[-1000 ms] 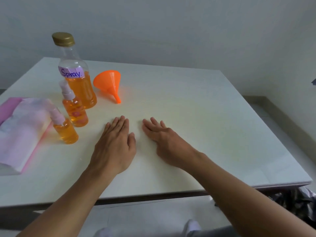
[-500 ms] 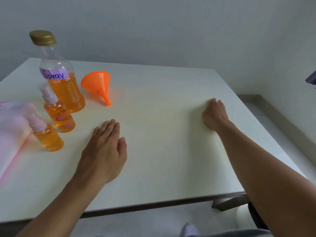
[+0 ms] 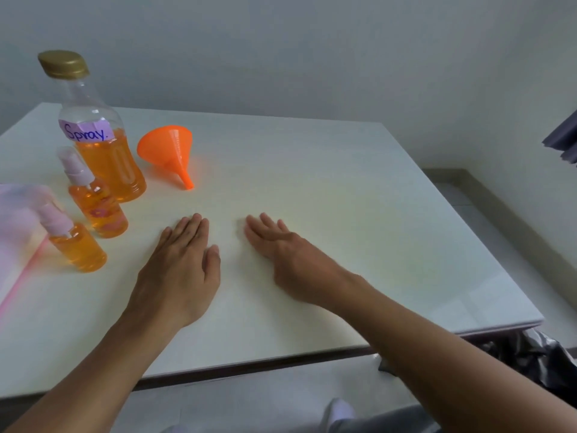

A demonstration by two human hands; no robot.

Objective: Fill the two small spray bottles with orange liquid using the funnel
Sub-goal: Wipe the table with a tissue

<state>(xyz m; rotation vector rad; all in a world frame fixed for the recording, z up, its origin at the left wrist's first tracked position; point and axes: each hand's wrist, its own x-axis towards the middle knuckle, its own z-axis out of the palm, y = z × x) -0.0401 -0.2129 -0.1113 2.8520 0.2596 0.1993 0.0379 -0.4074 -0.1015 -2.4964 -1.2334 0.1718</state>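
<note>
A tall clear bottle (image 3: pixel 103 151) with a gold cap and a "Spray" label stands at the far left, about half full of orange liquid. Two small spray bottles stand in front of it, both holding orange liquid under pale pink pump tops: one (image 3: pixel 96 204) close to the big bottle, the other (image 3: pixel 76 245) nearer me. An orange funnel (image 3: pixel 170 151) lies on its side to the right of the big bottle. My left hand (image 3: pixel 181 270) and my right hand (image 3: pixel 284 251) rest flat on the white table (image 3: pixel 343 214), palms down, holding nothing.
A pink and white cloth (image 3: pixel 15 232) lies at the table's left edge beside the nearer spray bottle. The table's right edge drops to a tiled floor by a grey wall. Dark crumpled material (image 3: pixel 546 354) sits under the near right corner.
My right hand has come back from the table's right side to the middle, beside my left hand. The left hand has stayed flat on the table.
</note>
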